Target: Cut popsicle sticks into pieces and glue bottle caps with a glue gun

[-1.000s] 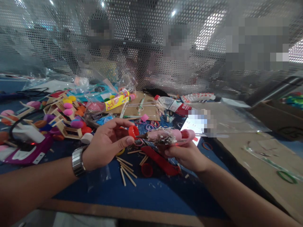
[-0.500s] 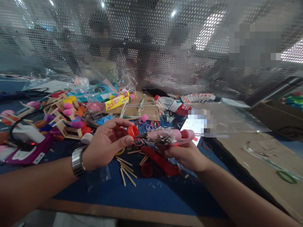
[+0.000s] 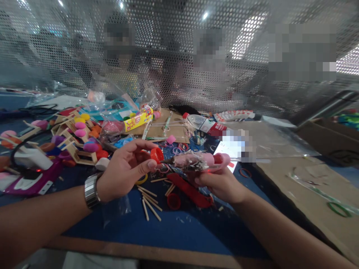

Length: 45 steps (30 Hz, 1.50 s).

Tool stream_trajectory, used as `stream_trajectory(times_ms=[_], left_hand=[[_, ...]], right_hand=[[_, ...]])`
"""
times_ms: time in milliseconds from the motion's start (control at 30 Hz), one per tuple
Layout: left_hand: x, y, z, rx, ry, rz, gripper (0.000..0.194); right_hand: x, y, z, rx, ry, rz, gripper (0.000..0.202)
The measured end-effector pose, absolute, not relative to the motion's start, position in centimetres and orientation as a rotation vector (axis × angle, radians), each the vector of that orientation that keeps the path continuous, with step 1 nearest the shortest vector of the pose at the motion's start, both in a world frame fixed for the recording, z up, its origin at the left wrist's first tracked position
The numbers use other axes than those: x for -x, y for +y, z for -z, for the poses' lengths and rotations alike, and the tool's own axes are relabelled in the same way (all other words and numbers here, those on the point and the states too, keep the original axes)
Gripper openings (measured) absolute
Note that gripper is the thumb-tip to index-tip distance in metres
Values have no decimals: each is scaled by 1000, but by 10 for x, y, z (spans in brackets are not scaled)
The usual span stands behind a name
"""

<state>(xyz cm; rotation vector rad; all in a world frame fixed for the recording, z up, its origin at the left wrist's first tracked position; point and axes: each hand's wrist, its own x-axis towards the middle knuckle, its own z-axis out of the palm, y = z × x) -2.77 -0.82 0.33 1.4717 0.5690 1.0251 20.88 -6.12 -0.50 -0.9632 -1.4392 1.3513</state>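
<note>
My left hand (image 3: 120,170), wearing a metal watch, pinches a small red cap (image 3: 156,155) between thumb and fingers, its open side facing right. A pink hot glue gun (image 3: 206,160), caked with grey and whitish residue, is gripped in my right hand (image 3: 221,183). Its dark nozzle points left and reaches the cap's edge; whether it touches cannot be made out. Below the hands lie several thin wooden sticks (image 3: 151,201), another red cap (image 3: 174,201) and a long red piece (image 3: 193,190).
Wooden stick frames with coloured pieces (image 3: 81,140) crowd the left, by a purple power strip (image 3: 36,177). Behind the hands are a plastic bottle (image 3: 206,124), a lit phone (image 3: 228,147) and plastic wrappers. Cardboard (image 3: 297,194) covers the right. A perforated screen (image 3: 179,56) stands at the back.
The red cap and my left fingertips have shifted very slightly left. The glue gun stays almost still beside the cap.
</note>
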Motion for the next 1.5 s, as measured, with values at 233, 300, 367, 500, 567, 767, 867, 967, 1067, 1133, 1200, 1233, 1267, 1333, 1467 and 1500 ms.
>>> stream_trajectory(times_ms=[233,300,367,500,567,767,867,967,1067,1133,1200,1233,1267,1333,1467,1500], left_hand=[[26,-7,-4,-1459,516,-1045,25],[26,-6,-3,-1456,501,-1051,25],[26,-6,-2,-1453,492,-1055,24],[27,-6,-1,-1455,504,-1050,25],[27,-6,-2,-1460,513,-1053,25],[27,-7,-3,-1465,509,-1072,25],[28,-7,-3,-1459,505,-1080,25],[28,-6,-2,-1455,497,-1081,24],[28,-6,-2,-1445,490,-1077,25],[28,-6,-2,-1431,486,-1078,25],[27,-6,-2,-1417,489,-1080,25],[27,-7,-3,-1410,495,-1080,25],[27,-7,-3,-1404,501,-1078,25],[27,-7,-3,-1394,507,-1074,26],[27,-7,-4,-1386,508,-1077,26],[27,-7,-4,-1386,508,-1079,26]], right_hand=[[-207,-62,1,961,-1437,-1350,50],[-206,-62,0,974,-1434,-1340,50],[-206,-61,0,978,-1443,-1335,50],[-206,-61,1,958,-1471,-1327,50],[-207,-61,2,955,-1472,-1319,51],[-209,-61,6,1003,-1468,-1303,48],[-210,-60,7,1039,-1475,-1283,46],[-210,-59,8,1052,-1483,-1287,42],[-210,-58,10,1000,-1481,-1312,33],[-211,-57,11,944,-1476,-1341,28],[-211,-57,12,907,-1466,-1364,26],[-212,-57,12,901,-1458,-1366,26],[-212,-58,12,905,-1450,-1362,27],[-213,-59,14,947,-1437,-1346,26],[-213,-59,16,987,-1419,-1332,17],[-213,-59,15,975,-1424,-1334,17]])
